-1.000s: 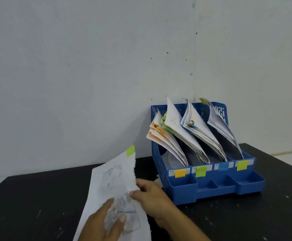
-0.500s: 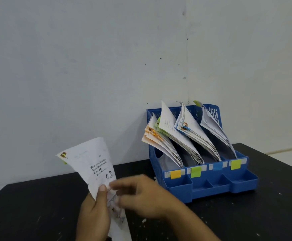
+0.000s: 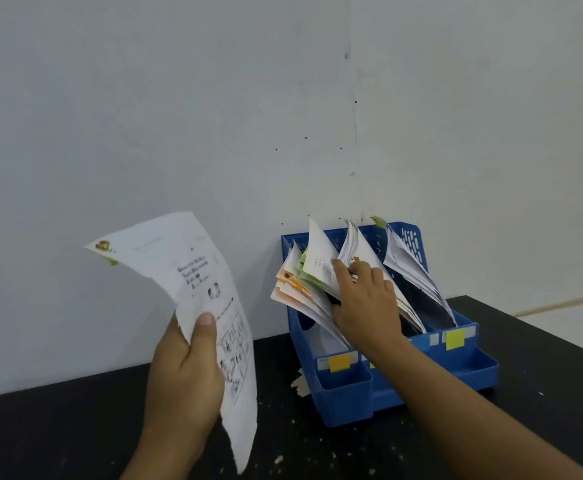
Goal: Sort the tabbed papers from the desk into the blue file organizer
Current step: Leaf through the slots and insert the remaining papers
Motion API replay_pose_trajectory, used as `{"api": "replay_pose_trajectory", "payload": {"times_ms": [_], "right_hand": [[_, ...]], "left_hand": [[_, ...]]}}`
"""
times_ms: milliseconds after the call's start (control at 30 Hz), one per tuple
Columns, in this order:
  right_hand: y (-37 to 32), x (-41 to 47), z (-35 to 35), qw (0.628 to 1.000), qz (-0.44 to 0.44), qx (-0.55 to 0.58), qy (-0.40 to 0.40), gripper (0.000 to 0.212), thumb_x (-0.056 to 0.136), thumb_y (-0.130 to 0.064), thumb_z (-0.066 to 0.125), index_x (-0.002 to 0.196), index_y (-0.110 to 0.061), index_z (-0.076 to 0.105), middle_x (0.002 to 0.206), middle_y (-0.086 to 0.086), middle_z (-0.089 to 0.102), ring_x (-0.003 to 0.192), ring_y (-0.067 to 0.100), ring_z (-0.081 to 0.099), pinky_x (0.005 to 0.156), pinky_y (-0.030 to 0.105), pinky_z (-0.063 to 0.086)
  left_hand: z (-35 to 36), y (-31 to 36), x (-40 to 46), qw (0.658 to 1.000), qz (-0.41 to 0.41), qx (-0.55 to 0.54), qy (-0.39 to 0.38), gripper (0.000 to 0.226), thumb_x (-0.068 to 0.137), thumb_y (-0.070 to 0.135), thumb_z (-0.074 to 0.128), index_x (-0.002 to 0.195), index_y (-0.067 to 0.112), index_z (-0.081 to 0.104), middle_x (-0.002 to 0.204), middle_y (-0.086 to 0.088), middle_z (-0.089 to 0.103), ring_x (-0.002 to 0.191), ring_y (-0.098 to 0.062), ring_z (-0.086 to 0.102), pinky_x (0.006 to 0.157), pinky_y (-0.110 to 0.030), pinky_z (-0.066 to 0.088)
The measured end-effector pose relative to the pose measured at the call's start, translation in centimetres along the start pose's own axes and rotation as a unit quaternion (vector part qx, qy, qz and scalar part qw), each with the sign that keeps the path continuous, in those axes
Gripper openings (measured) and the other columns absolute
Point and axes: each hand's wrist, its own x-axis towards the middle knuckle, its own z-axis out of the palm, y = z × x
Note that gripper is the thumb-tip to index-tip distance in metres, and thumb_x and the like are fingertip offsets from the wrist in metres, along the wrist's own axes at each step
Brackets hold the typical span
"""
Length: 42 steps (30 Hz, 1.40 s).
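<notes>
Left hand [image 3: 182, 368] holds a white printed paper sheet with a green tab [image 3: 193, 271] raised above the black desk [image 3: 58, 438], thumb pinching the sheet's lower left edge, sheet curling up-left. Right of it, torn paper scraps [image 3: 298, 382] lie by the blue plastic file organizer [image 3: 404, 382]. Right hand [image 3: 364, 299] reaches into its stacked papers [image 3: 304, 289], fingers spreading the sheets between the second and third slots. Plain white wall [image 3: 179, 98] behind.
</notes>
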Motion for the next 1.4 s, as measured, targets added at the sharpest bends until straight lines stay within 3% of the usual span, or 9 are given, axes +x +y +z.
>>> {"api": "replay_pose_trajectory", "payload": {"times_ms": [100, 200, 400, 500, 600, 867, 1000, 1200, 1400], "right_hand": [[-0.1, 1.5, 0.1, 0.999, -0.017, -0.046, -0.020, 0.063, 0.095, -0.043, 0.051, 0.149, -0.023, 0.028, 0.132, 0.008, 0.048, 0.115, 0.028, 0.048, 0.091, 0.041, 0.043], [0.1, 2.6, -0.2, 0.998, -0.021, -0.049, -0.036, 0.052, 0.098, -0.037, 0.049, 0.144, -0.021, 0.032, 0.129, 0.008, 0.050, 0.110, 0.028, 0.051, 0.080, 0.037, 0.046], [2.5, 4.3, -1.3, 0.985, 0.114, 0.129, -0.023, 0.024, 0.095, -0.031, 0.053, 0.116, -0.021, 0.061, 0.106, 0.006, 0.063, 0.088, 0.028, 0.059, 0.068, 0.032, 0.044], [3.6, 4.9, -1.8, 0.958, 0.181, 0.217, -0.043, 0.014, 0.091, -0.028, 0.053, 0.096, -0.024, 0.066, 0.090, 0.002, 0.068, 0.078, 0.025, 0.058, 0.064, 0.029, 0.043], [4.4, 5.4, -2.3, 0.937, 0.219, 0.265, -0.055, 0.015, 0.086, -0.025, 0.055, 0.078, -0.015, 0.063, 0.074, 0.003, 0.065, 0.069, 0.024, 0.057, 0.057, 0.027, 0.041], [6.3, 6.1, -2.5, 0.909, 0.252, 0.328, -0.051, 0.015, 0.082, -0.021, 0.061, 0.071, -0.011, 0.063, 0.064, 0.003, 0.062, 0.062, 0.023, 0.055, 0.054, 0.027, 0.041], [6.5, 6.1, -2.4, 0.911, 0.240, 0.331, -0.055, 0.019, 0.083, -0.022, 0.059, 0.064, -0.017, 0.058, 0.064, -0.001, 0.061, 0.063, 0.020, 0.056, 0.055, 0.027, 0.041], [6.7, 6.2, -1.9, 0.914, 0.217, 0.337, -0.056, 0.016, 0.085, -0.025, 0.058, 0.070, -0.021, 0.065, 0.069, -0.002, 0.065, 0.067, 0.021, 0.061, 0.058, 0.029, 0.049], [7.1, 6.5, -1.7, 0.905, 0.207, 0.368, -0.055, 0.021, 0.084, -0.040, 0.066, 0.078, -0.021, 0.070, 0.072, -0.001, 0.068, 0.073, 0.022, 0.064, 0.060, 0.029, 0.047]], "left_hand": [[0.8, 2.3, 1.3, 1.000, 0.023, -0.012, -0.013, 0.028, 0.102, 0.032, 0.043, 0.126, 0.040, 0.056, 0.118, 0.017, 0.064, 0.113, -0.014, 0.059, 0.101, -0.047, 0.046], [1.6, 4.9, 2.6, 0.999, 0.043, -0.015, -0.024, 0.022, 0.103, 0.031, 0.043, 0.115, 0.041, 0.058, 0.108, 0.019, 0.065, 0.108, -0.013, 0.061, 0.094, -0.041, 0.049], [3.6, 10.0, 4.6, 0.994, 0.081, -0.058, -0.039, 0.021, 0.103, 0.025, 0.044, 0.113, 0.035, 0.059, 0.106, 0.017, 0.066, 0.111, -0.015, 0.061, 0.097, -0.042, 0.049], [5.4, 11.8, 5.3, 0.991, 0.093, -0.086, -0.043, 0.027, 0.103, 0.023, 0.043, 0.125, 0.028, 0.059, 0.119, 0.010, 0.066, 0.113, -0.018, 0.061, 0.097, -0.042, 0.050], [7.9, 12.1, 6.3, 0.988, 0.084, -0.117, -0.054, 0.032, 0.103, 0.021, 0.042, 0.131, 0.023, 0.057, 0.121, 0.006, 0.066, 0.109, -0.018, 0.064, 0.092, -0.040, 0.053], [13.9, 6.6, 8.9, 0.992, 0.019, -0.108, -0.059, 0.031, 0.104, 0.023, 0.039, 0.128, 0.021, 0.057, 0.124, -0.002, 0.065, 0.109, -0.024, 0.063, 0.095, -0.047, 0.051], [16.3, 3.3, 9.8, 0.995, -0.002, -0.091, -0.050, 0.029, 0.104, 0.023, 0.038, 0.125, 0.020, 0.058, 0.120, 0.000, 0.066, 0.101, -0.019, 0.064, 0.088, -0.036, 0.053], [20.0, -0.9, 10.5, 0.999, 0.020, 0.017, -0.022, 0.039, 0.102, 0.027, 0.034, 0.140, 0.024, 0.047, 0.138, 0.003, 0.053, 0.124, -0.023, 0.051, 0.108, -0.042, 0.040], [23.1, -2.8, 10.5, 0.994, 0.039, 0.085, -0.051, 0.044, 0.105, 0.030, 0.028, 0.149, 0.032, 0.031, 0.145, 0.002, 0.047, 0.127, -0.022, 0.048, 0.103, -0.035, 0.042]]}}
